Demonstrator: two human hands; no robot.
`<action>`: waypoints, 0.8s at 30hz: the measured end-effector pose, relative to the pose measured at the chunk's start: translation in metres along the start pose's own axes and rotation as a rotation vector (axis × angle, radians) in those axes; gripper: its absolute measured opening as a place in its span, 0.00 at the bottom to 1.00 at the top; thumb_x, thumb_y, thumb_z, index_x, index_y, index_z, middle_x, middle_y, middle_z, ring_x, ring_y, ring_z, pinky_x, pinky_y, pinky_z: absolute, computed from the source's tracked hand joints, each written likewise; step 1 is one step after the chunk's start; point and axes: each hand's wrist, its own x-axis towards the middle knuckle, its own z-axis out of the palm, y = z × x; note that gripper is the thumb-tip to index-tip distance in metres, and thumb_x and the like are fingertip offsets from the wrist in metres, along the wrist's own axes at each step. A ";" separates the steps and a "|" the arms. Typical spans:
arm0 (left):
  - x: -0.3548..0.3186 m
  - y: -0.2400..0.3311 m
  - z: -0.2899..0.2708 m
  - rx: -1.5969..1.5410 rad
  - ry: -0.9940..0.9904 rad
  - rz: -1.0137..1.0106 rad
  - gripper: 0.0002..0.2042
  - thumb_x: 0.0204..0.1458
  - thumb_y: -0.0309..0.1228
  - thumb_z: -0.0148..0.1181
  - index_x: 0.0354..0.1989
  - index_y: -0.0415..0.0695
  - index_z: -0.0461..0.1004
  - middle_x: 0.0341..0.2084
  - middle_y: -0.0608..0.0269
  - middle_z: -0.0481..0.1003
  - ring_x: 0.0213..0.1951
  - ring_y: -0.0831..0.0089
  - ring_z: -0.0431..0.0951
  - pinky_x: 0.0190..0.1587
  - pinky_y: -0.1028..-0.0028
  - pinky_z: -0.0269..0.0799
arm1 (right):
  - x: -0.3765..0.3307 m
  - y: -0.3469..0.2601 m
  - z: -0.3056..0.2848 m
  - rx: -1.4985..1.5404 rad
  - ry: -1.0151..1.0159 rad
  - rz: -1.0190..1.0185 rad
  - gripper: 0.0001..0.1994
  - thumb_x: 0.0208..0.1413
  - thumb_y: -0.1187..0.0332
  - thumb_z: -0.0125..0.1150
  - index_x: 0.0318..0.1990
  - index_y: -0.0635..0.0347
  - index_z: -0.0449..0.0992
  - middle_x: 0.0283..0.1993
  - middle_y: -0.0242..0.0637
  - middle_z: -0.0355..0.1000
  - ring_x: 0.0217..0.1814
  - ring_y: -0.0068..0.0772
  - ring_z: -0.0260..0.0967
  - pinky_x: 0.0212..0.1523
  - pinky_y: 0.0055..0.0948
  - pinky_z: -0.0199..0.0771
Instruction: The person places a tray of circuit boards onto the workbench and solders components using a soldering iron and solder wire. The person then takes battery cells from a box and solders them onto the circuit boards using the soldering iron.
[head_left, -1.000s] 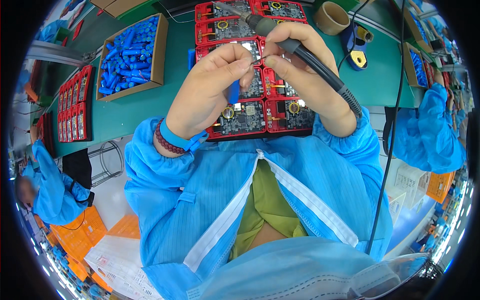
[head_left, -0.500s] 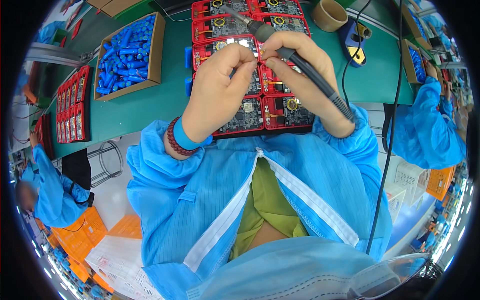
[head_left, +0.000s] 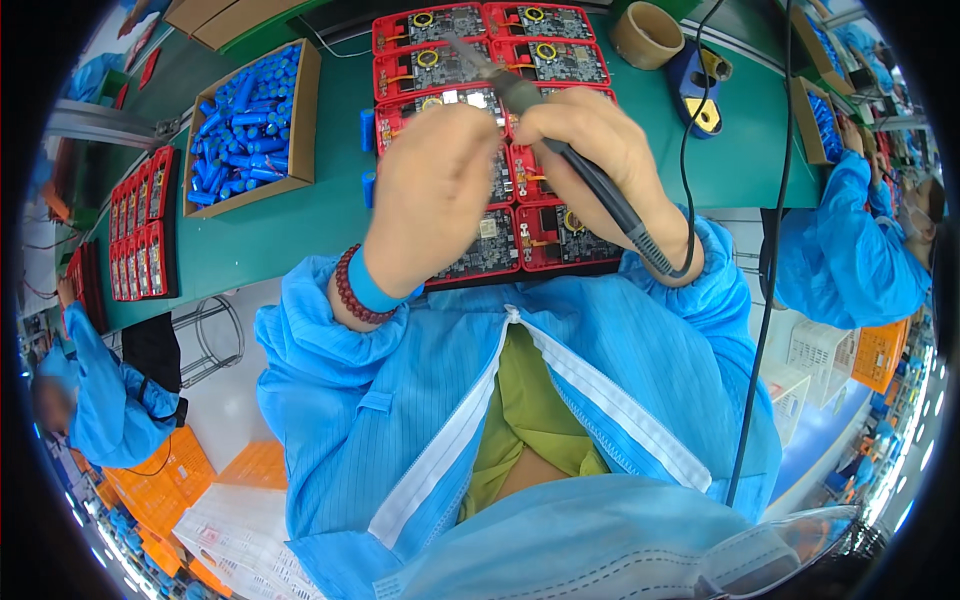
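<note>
My right hand is wrapped round the dark handle of a soldering iron. The iron's metal tip points up and left over the red cases. My left hand is closed beside it, back upward and slightly blurred; its fingertips and anything between them are hidden. Beneath both hands lie several red cases in two columns, each with a dark circuit board inside. Yellow rings show on several boards. My hands cover part of the middle cases.
A cardboard box of blue cylindrical cells stands left. Two blue cylinders lie beside the cases. A soldering-iron stand with yellow sponge and a brown round pot are right. A cable hangs down at right. Co-workers sit on both sides.
My left hand has turned its back upward and drawn slightly left, so its pinched fingertips no longer show. My right hand, still holding the soldering iron, has moved slightly left and turned knuckles-up.
</note>
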 end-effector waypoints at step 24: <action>0.019 -0.098 -0.038 -0.027 0.148 -0.305 0.05 0.55 0.27 0.51 0.31 0.38 0.68 0.21 0.66 0.67 0.26 0.81 0.66 0.28 0.79 0.62 | 0.064 0.107 -0.112 -0.063 0.430 0.149 0.07 0.59 0.71 0.50 0.39 0.65 0.73 0.30 0.31 0.69 0.32 0.18 0.64 0.34 0.16 0.62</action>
